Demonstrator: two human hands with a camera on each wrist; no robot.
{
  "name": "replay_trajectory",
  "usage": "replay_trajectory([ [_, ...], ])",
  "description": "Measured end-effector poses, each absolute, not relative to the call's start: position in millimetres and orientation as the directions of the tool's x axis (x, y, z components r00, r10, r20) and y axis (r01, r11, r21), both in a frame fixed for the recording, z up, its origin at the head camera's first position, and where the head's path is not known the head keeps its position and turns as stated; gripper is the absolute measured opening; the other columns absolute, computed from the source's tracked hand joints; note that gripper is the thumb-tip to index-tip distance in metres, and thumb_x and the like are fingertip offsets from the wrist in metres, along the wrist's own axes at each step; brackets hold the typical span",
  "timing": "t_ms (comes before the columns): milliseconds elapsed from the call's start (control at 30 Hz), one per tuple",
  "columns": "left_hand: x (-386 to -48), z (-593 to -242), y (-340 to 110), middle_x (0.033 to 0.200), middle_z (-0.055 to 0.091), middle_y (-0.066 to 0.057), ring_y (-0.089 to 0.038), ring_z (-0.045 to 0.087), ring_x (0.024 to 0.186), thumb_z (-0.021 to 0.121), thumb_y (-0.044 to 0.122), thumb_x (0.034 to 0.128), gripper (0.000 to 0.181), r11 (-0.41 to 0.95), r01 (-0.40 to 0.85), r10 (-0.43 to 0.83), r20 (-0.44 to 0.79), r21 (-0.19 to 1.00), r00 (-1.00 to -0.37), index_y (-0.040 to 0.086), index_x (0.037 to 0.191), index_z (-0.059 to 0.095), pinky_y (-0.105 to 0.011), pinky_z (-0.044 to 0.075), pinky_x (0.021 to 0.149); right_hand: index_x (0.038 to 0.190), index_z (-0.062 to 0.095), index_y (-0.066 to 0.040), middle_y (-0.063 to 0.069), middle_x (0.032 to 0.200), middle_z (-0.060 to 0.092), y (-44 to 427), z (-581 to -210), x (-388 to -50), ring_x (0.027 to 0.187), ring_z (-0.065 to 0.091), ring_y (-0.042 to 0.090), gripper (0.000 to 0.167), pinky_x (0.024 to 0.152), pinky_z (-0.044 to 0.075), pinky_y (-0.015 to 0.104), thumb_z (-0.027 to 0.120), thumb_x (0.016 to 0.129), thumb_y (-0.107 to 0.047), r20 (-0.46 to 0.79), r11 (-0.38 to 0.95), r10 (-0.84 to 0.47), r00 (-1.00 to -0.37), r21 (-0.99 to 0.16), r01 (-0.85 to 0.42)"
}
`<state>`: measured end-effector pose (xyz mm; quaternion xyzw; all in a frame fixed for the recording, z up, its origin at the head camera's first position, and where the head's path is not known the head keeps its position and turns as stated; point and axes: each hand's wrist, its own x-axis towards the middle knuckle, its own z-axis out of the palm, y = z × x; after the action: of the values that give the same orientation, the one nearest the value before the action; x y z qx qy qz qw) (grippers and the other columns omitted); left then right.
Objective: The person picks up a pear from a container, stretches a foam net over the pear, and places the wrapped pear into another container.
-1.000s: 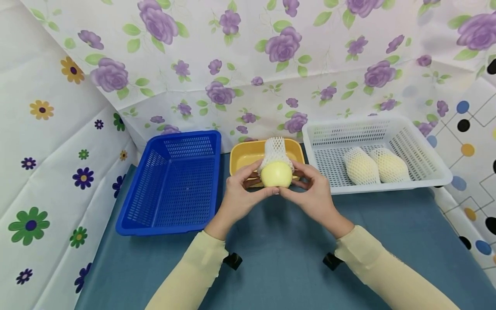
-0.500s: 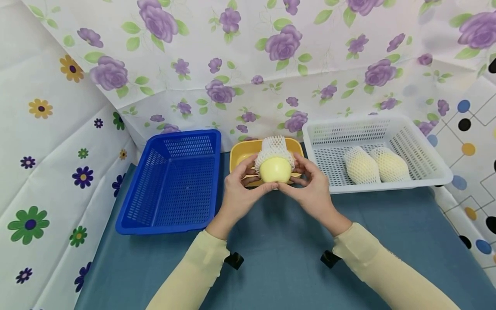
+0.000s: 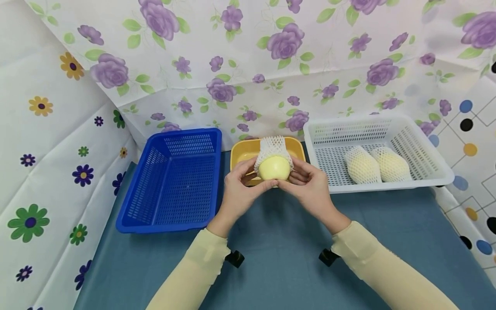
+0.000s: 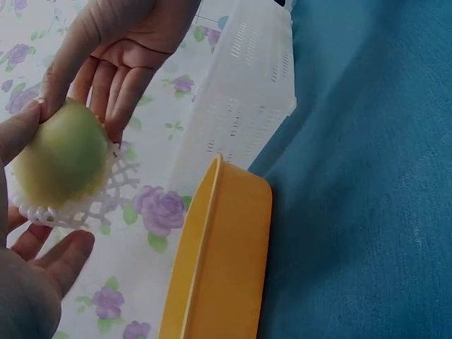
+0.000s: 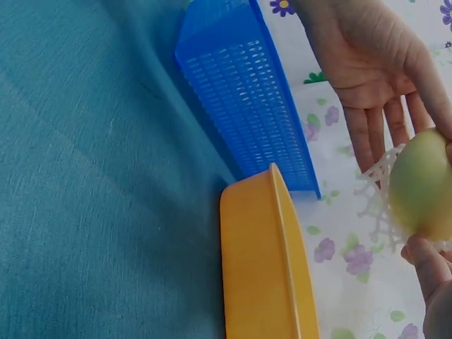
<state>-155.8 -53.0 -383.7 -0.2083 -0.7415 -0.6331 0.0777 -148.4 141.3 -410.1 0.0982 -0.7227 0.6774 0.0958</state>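
Observation:
A round yellow-green fruit is held up in front of the yellow tray, its kind not clear. White foam netting covers its far side and sticks up beyond it. My left hand holds the fruit from the left, thumb on the near face and fingers behind in the netting. From the right, my right hand does the same, and the two thumbs meet at the fruit's lower edge. In the left wrist view the smooth bare end of the fruit faces the thumbs.
On the left stands a blue perforated basket. A white perforated basket at the right contains two fruits in foam netting. Flowered sheets hang behind and at the left; a blue-green cloth covers the table.
The fruit has shifted slightly left and up in both hands. The netting around its far side looks a little wider. The baskets and tray have stayed in place.

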Motion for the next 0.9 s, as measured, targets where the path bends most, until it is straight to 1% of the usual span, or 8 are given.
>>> replay_trajectory([
  [100,-155,-386,-51,0.119,0.059,-0.008,-0.023,0.064,0.106,0.08,0.016,0.0731,0.063,0.097,0.399,0.174,0.38,0.912,-0.909,0.01,0.13,0.055,-0.042,0.054,0.087,0.133,0.052,-0.014,0.017,0.125,0.06,142,-416,-151,0.104,0.065,0.023,0.066,0.08,0.055,0.026,0.08,0.073,-0.016,0.288,0.067,0.008,-0.958,-0.956,-0.286],
  [233,-155,-389,-47,0.116,0.058,-0.009,-0.024,0.066,0.102,0.079,0.016,0.073,0.062,0.083,0.385,0.125,0.374,0.919,-0.919,0.01,0.13,0.055,-0.042,0.055,0.083,0.13,0.055,-0.014,0.017,0.122,0.062,140,-417,-153,0.101,0.066,0.023,0.063,0.079,0.055,0.026,0.08,0.073,-0.016,0.312,0.061,0.038,-0.949,-0.949,-0.31],
  [400,-154,-390,-44,0.115,0.058,-0.008,-0.023,0.065,0.1,0.08,0.018,0.0722,0.061,0.107,0.38,0.068,0.374,0.919,-0.925,0.01,0.128,0.057,-0.043,0.055,0.084,0.128,0.055,-0.005,0.021,0.119,0.062,136,-405,-148,0.098,0.068,0.027,0.061,0.078,0.057,0.031,0.079,0.072,-0.009,0.321,0.066,0.07,-0.944,-0.946,-0.317],
  [467,-154,-389,-43,0.116,0.057,-0.008,-0.024,0.065,0.1,0.08,0.018,0.0716,0.062,0.107,0.373,0.056,0.369,0.921,-0.928,0.01,0.129,0.056,-0.043,0.055,0.084,0.129,0.054,-0.002,0.021,0.119,0.062,134,-397,-145,0.098,0.067,0.03,0.062,0.079,0.056,0.036,0.079,0.072,-0.007,0.319,0.077,0.077,-0.945,-0.946,-0.313],
  [633,-157,-388,-44,0.118,0.053,-0.008,-0.024,0.061,0.104,0.081,0.018,0.0708,0.062,0.075,0.344,0.079,0.338,0.936,-0.938,0.011,0.127,0.056,-0.045,0.054,0.087,0.13,0.052,-0.001,0.019,0.119,0.061,134,-390,-145,0.1,0.065,0.033,0.066,0.083,0.054,0.045,0.08,0.071,-0.007,0.315,0.097,0.08,-0.946,-0.947,-0.307],
  [733,-159,-390,-46,0.114,0.052,-0.006,-0.02,0.059,0.105,0.081,0.018,0.0709,0.055,0.054,0.321,0.108,0.314,0.946,-0.943,0.013,0.122,0.061,-0.043,0.053,0.088,0.131,0.051,-0.002,0.018,0.118,0.061,134,-391,-145,0.099,0.065,0.031,0.067,0.083,0.054,0.043,0.081,0.071,-0.008,0.311,0.106,0.079,-0.947,-0.947,-0.302],
  [800,-160,-391,-47,0.111,0.052,-0.006,-0.019,0.058,0.106,0.081,0.017,0.0713,0.051,0.04,0.311,0.121,0.304,0.95,-0.945,0.013,0.119,0.063,-0.04,0.053,0.089,0.129,0.054,-0.002,0.016,0.116,0.062,134,-392,-145,0.099,0.064,0.031,0.065,0.084,0.055,0.043,0.081,0.07,-0.009,0.312,0.118,0.079,-0.947,-0.946,-0.302],
  [900,-160,-391,-47,0.114,0.055,-0.005,-0.019,0.06,0.108,0.08,0.015,0.0717,0.054,0.009,0.304,0.132,0.3,0.953,-0.945,0.011,0.122,0.062,-0.038,0.053,0.088,0.123,0.059,-0.004,0.012,0.113,0.062,134,-392,-144,0.098,0.063,0.03,0.058,0.084,0.055,0.042,0.082,0.07,-0.012,0.327,0.154,0.077,-0.942,-0.937,-0.313],
])
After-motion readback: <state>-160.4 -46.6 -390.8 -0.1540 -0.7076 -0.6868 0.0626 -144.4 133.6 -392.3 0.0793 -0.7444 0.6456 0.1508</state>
